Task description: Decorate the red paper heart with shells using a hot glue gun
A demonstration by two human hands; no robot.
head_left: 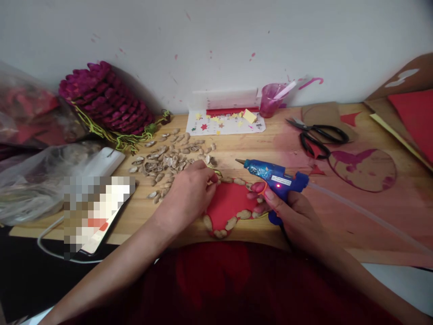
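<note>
A red heart-shaped piece (230,201) lies on the table before me, with peanut shells (232,223) set along much of its edge. My left hand (193,189) is at the heart's left edge, its fingers curled together; whatever they press or pinch is hidden. In my right hand (287,210) is a blue hot glue gun (270,174), held above the heart's right side with its nozzle pointing left. Its small red light is lit, and a clear glue stick (355,205) trails from the back. Loose peanut shells (162,162) are heaped beyond my left hand.
Black-handled scissors (320,135) and a cardboard heart (365,170) lie at right. Small stars sit on white paper (225,128) beside a pink cup (270,100). A magenta shell-covered object (104,101), plastic bags (37,180) and a phone (108,212) with a cable are at left.
</note>
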